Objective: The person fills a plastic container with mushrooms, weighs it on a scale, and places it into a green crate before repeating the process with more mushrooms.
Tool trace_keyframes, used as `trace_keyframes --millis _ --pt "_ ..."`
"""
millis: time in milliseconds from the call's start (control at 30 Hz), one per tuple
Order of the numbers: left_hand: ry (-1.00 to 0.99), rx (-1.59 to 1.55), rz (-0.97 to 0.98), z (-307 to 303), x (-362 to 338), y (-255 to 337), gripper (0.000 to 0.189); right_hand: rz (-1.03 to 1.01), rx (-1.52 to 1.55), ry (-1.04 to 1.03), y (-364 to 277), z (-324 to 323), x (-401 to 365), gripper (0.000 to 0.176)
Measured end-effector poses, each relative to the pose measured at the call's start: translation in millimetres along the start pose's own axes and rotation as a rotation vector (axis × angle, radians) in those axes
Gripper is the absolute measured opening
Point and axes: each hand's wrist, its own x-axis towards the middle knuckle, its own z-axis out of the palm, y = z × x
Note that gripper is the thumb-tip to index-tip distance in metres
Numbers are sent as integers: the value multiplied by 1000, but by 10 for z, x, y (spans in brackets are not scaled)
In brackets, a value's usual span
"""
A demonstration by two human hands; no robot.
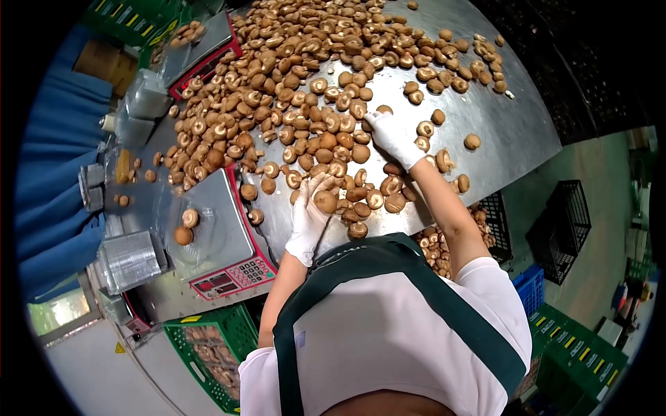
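My left hand (307,220), in a white glove, is at the near edge of the mushroom pile. Its fingers curl round a brown shiitake mushroom (325,202) with the cap facing up. Further out, my gloved right hand (394,137) reaches into the pile, fingers drawn together at the edge of another shiitake mushroom (359,109). One more mushroom cap (385,109) shows just beyond its knuckles. To the left, a scale (218,208) with a red frame bears a clear plastic tray (208,243), in which two mushrooms (184,236) lie.
A large heap of mushrooms (277,76) covers much of the metal table (517,128). A second scale (201,59) stands at the far left, near stacked clear trays (130,260). Green crates (215,350) and black crates (560,232) sit on the floor.
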Motion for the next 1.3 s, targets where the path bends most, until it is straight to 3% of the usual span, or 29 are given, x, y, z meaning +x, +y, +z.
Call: trace_keyframes --millis 133,200,233,267,333,367,467,533,600,733,800,867,900,1067,1133,1167,1200,1267,1300 --pt "-66 -83 74 42 -27 55 66 391 397 -220 -184 -411 16 47" --pt "-55 -124 60 77 -37 65 65 258 755 -94 -325 -451 -147 47" --pt "-45 -128 60 105 -39 75 65 286 866 -277 -538 -765 -210 47" --pt "-69 -133 32 137 -32 84 63 190 917 -388 -645 -868 -291 50" --pt "-90 -138 2 131 -35 71 61 17 903 -520 -794 -987 -377 50" --pt "-72 -145 -64 106 -29 57 58 83 979 -520 -817 -977 -381 51" --pt "-35 -216 -172 -15 12 -29 44 152 625 -152 -602 -617 -277 42" --pt "146 -280 -253 10 -38 1 37 237 487 -127 -529 -564 -126 34" --pt "111 -399 -294 -88 -26 1 31 293 526 -108 -524 -565 19 32" --pt "275 -436 -264 -48 -52 43 27 272 306 -56 -550 -309 325 41" --pt "330 -402 -240 -86 -38 32 29 176 340 -154 -603 -205 389 50" --pt "331 -382 -230 -91 -59 45 29 62 156 -15 -615 50 339 52" --pt "335 -364 -225 -93 -71 48 29 182 276 -59 -709 -128 301 49" --pt "172 -193 -200 -127 -101 63 35 235 623 112 -697 -120 -21 41" --pt "114 -131 -225 -94 -119 48 40 359 1133 50 -778 -337 -189 36" --pt "-16 -95 -203 -21 -132 63 44 336 1404 -11 -793 -385 -272 33" --pt "-148 -58 -176 29 -120 70 49 432 1379 -149 -858 -595 -347 30" --pt "-187 -131 -198 78 -79 53 54 142 1439 -163 -898 -611 -529 28" --pt "-122 -109 -187 150 -90 59 55 0 1393 -272 -909 -672 -585 31"
